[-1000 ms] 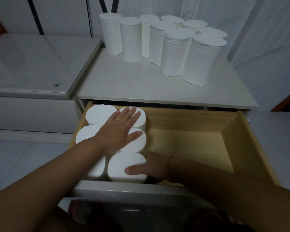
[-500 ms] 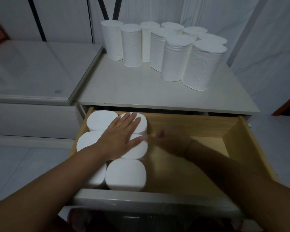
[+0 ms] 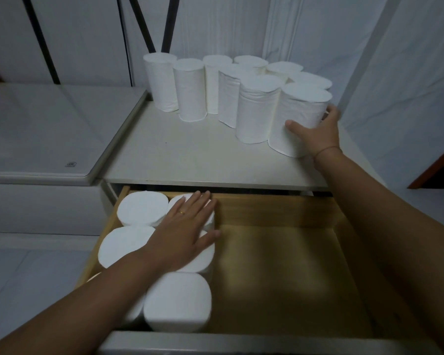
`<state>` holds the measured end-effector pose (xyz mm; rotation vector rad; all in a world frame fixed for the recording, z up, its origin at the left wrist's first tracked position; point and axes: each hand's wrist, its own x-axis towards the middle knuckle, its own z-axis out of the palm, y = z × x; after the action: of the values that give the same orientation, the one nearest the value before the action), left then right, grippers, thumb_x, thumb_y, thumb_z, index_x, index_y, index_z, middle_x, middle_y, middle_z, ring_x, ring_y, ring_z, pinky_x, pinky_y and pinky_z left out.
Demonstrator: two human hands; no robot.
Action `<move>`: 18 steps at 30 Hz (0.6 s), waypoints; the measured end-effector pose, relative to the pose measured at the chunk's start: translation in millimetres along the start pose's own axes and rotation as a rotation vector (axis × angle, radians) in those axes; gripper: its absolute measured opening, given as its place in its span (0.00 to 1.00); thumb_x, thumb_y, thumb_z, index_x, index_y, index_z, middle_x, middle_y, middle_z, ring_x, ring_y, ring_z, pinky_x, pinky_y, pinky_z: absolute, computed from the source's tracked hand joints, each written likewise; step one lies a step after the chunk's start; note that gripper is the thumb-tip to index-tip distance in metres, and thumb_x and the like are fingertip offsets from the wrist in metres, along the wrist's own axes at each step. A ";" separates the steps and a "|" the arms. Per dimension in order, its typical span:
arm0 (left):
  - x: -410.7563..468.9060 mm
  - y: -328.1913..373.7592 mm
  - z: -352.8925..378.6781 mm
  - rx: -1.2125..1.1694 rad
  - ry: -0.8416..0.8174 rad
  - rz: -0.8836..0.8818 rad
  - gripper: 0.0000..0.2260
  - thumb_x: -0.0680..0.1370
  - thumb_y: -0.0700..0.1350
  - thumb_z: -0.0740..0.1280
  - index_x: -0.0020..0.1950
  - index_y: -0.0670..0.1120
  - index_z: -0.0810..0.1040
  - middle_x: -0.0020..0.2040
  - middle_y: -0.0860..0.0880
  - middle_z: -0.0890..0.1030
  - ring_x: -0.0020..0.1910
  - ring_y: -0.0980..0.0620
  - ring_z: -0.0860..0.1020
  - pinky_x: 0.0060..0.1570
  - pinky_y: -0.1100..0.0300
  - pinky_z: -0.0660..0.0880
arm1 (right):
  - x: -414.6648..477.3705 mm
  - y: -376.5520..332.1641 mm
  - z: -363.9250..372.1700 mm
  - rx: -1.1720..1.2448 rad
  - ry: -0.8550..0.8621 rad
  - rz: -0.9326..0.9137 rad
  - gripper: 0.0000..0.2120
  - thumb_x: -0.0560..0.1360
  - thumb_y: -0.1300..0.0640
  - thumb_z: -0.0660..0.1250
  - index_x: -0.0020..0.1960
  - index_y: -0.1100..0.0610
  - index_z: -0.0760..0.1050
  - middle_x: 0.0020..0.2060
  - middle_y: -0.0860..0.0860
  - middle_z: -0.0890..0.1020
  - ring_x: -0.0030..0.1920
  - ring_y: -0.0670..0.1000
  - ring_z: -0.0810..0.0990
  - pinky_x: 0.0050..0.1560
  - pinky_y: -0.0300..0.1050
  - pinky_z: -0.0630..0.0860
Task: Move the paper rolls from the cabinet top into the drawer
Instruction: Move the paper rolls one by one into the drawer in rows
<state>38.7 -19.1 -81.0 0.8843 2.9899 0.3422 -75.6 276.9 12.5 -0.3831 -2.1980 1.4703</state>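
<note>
The right hand (image 3: 315, 134), gone from the open wooden drawer (image 3: 280, 265), now curls its fingers round the nearest white paper roll (image 3: 297, 116) on the white cabinet top (image 3: 190, 155) above it. The left hand (image 3: 182, 231) lies flat, fingers straight, on the stored rolls (image 3: 141, 208) inside. Another transfer is likely starting.

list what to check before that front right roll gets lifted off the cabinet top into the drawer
1. Right grip wrapped round the front roll: ok, thumb in front, fingers behind.
2. Front roll upright on the cabinet top: ok.
3. Neighbour roll clear of it: not ok, they appear to touch, so it may tip.
4. Free space in the drawer: ok, right part bare.
5. Left grip out of the landing spot: ok, lying flat on the stored rolls at left.
6. Hold firm enough: cannot tell.
</note>
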 end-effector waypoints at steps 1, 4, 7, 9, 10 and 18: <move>0.3 -0.2 0.4 -0.001 0.002 0.000 0.33 0.75 0.65 0.41 0.77 0.53 0.46 0.78 0.54 0.42 0.75 0.57 0.38 0.72 0.61 0.35 | 3.4 1.1 -0.7 0.012 -0.001 -0.005 0.40 0.65 0.51 0.76 0.69 0.57 0.57 0.64 0.52 0.68 0.62 0.51 0.70 0.62 0.43 0.68; 0.4 -0.5 1.5 0.026 0.006 0.000 0.33 0.75 0.66 0.40 0.77 0.53 0.46 0.77 0.54 0.42 0.76 0.57 0.38 0.73 0.59 0.37 | 9.0 5.0 -1.7 0.021 -0.012 -0.010 0.39 0.64 0.52 0.77 0.67 0.58 0.59 0.60 0.51 0.71 0.57 0.48 0.71 0.57 0.40 0.68; 0.3 -0.4 2.5 0.044 0.006 -0.005 0.33 0.75 0.66 0.39 0.77 0.53 0.45 0.77 0.54 0.41 0.75 0.57 0.38 0.74 0.58 0.37 | 12.5 8.0 -0.6 0.000 -0.029 -0.011 0.40 0.62 0.50 0.78 0.66 0.58 0.61 0.62 0.52 0.71 0.59 0.48 0.71 0.58 0.41 0.69; 0.3 -0.3 2.2 0.052 0.010 -0.004 0.33 0.75 0.66 0.40 0.77 0.53 0.45 0.77 0.54 0.41 0.76 0.57 0.38 0.73 0.59 0.37 | 14.4 7.4 0.5 -0.058 -0.051 -0.017 0.41 0.60 0.46 0.78 0.66 0.59 0.64 0.64 0.53 0.71 0.61 0.51 0.72 0.63 0.47 0.70; 0.4 -0.3 2.1 0.056 0.012 -0.003 0.33 0.75 0.66 0.40 0.77 0.53 0.45 0.77 0.54 0.42 0.76 0.57 0.38 0.73 0.60 0.36 | 14.1 6.3 1.0 -0.083 -0.067 -0.018 0.42 0.59 0.45 0.78 0.66 0.59 0.65 0.64 0.53 0.72 0.62 0.52 0.72 0.64 0.50 0.71; 0.5 0.4 1.5 0.039 0.019 0.001 0.33 0.75 0.65 0.42 0.77 0.52 0.47 0.78 0.53 0.44 0.76 0.56 0.40 0.73 0.60 0.36 | -34.0 -0.6 -3.6 0.044 -0.259 -0.044 0.41 0.59 0.51 0.80 0.67 0.56 0.64 0.62 0.52 0.74 0.61 0.52 0.74 0.63 0.52 0.72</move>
<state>38.7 -18.2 -82.4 0.8904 3.0234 0.2949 -44.8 263.5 6.6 -0.1335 -2.3502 1.6186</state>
